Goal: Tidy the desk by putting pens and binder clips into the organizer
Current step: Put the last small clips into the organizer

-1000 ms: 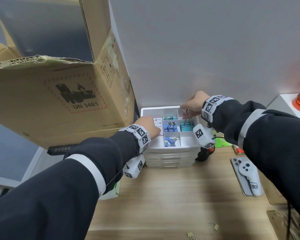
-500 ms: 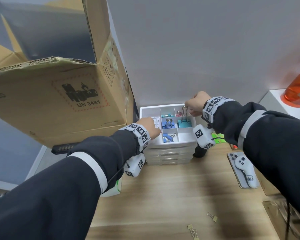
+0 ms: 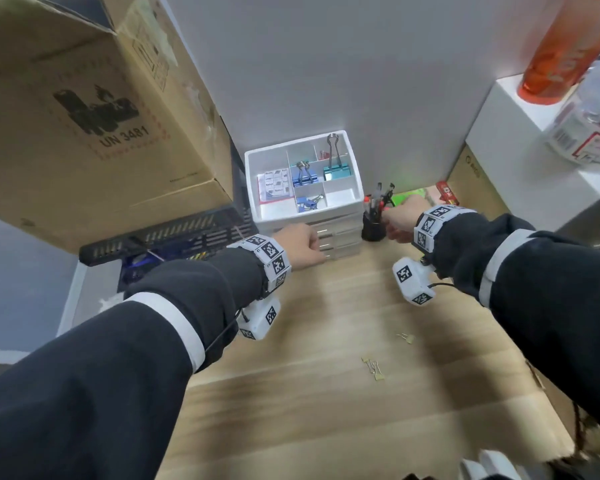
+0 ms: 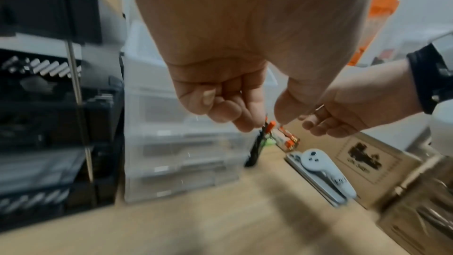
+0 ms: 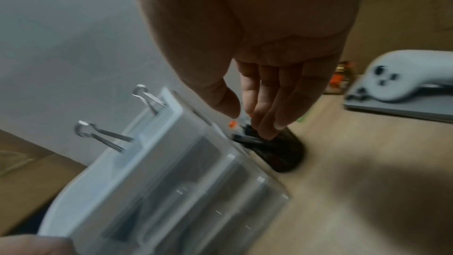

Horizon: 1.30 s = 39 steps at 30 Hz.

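The white organizer [image 3: 354,188] stands against the wall. A teal binder clip [image 3: 336,170] stands upright in a back right compartment. Blue clips [image 3: 303,176] fill the middle one, and a small blue clip [image 3: 308,201] lies in front. My left hand [image 3: 314,249] hovers in front of the clear drawers [image 4: 176,143], fingers curled and holding nothing. My right hand [image 5: 247,119] reaches down to the black pen cup [image 5: 282,154] beside the organizer, and its straight fingertips [image 5: 268,130] touch the pens [image 3: 378,199]. Small yellow clips [image 3: 373,367] lie on the desk.
A large cardboard box [image 3: 84,116] overhangs a black rack [image 3: 174,233] on the left. An orange bottle [image 3: 561,46] and a water bottle [image 3: 593,123] stand on a white block [image 3: 520,150] at the right. A phone with a white controller [image 4: 323,174] lies right of the cup.
My right hand let go of the teal clip, now standing in its compartment, and dropped to the pen cup. My left hand came off the organizer top, down before the drawers.
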Each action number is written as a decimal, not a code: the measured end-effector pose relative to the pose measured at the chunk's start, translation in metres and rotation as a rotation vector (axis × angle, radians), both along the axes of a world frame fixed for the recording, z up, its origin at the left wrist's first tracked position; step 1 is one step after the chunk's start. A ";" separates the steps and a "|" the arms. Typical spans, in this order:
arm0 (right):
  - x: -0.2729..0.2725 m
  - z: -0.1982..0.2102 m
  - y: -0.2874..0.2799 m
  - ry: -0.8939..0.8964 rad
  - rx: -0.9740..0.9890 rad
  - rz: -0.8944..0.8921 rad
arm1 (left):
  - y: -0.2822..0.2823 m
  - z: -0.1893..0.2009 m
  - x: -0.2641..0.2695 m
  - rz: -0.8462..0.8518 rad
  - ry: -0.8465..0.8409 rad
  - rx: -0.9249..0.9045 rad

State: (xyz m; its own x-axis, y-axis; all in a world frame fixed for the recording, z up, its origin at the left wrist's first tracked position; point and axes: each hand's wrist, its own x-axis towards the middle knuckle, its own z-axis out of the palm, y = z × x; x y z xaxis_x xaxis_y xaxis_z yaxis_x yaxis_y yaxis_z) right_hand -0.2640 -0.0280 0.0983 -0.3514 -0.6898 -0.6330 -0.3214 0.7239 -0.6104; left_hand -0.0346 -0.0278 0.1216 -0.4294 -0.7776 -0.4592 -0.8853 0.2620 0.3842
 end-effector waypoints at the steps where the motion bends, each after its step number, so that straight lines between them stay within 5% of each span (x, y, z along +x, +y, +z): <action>1: -0.003 -0.012 0.010 0.032 0.012 0.003 | 0.006 -0.008 -0.002 -0.012 -0.005 0.010; 9: -0.016 -0.097 0.102 0.324 0.259 0.307 | 0.077 -0.110 -0.014 -0.125 -0.039 0.150; 19: -0.004 -0.171 0.165 0.453 0.185 0.562 | 0.131 -0.194 -0.024 -0.283 0.005 0.153; 23: 0.005 -0.173 0.168 0.441 0.187 0.589 | 0.142 -0.210 -0.032 -0.340 0.011 0.096; 32: 0.011 -0.180 0.177 0.093 0.182 0.383 | 0.142 -0.217 -0.040 -0.446 -0.095 0.016; 39: 0.040 -0.176 0.191 0.219 0.257 0.750 | 0.133 -0.205 -0.018 -0.406 -0.191 0.005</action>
